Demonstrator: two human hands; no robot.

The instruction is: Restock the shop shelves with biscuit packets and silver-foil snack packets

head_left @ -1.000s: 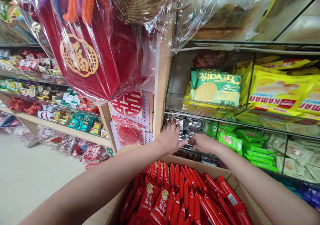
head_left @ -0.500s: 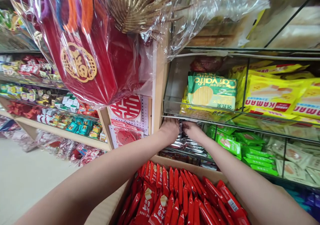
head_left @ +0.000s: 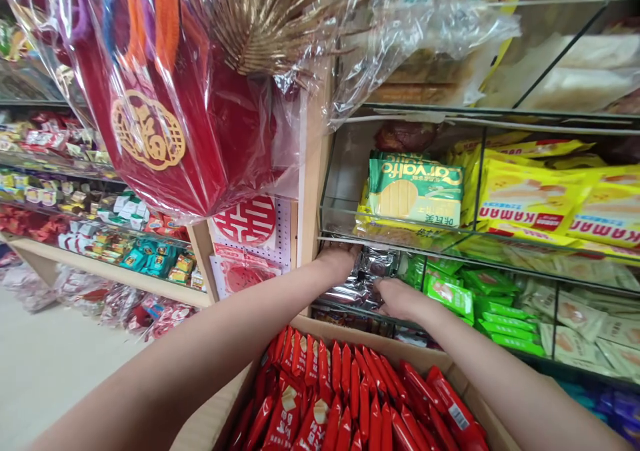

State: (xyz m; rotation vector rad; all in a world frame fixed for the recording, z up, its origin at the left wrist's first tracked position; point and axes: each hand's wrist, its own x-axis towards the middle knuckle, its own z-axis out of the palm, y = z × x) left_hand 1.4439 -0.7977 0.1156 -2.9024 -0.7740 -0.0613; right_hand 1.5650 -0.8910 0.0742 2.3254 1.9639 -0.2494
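Observation:
My left hand [head_left: 338, 264] reaches under a glass shelf into a compartment of shiny silver packets [head_left: 345, 293]. Its fingers lie stretched over the packets, partly in shadow. Just to the right and lower, my right hand [head_left: 400, 299] has bent fingers closed at the edge of a silver packet [head_left: 376, 285]; its fingertips are partly hidden. More silver wrapping shows between the two hands. Below my forearms stands a cardboard box [head_left: 400, 352] filled with rows of red snack packets [head_left: 345, 397].
Green packets [head_left: 453, 296] lie right of the silver ones. Above, a glass shelf holds a Carvalfo packet [head_left: 415, 191] and yellow Kaman packets [head_left: 535, 197]. A plastic-wrapped red bag [head_left: 200, 131] hangs at upper left. Shelves of small sweets [head_left: 150, 257] stand at left.
My right hand has moved down and slightly right, showing more silver packets between the hands. My left hand has shifted slightly down in view. The camera view has tilted slightly.

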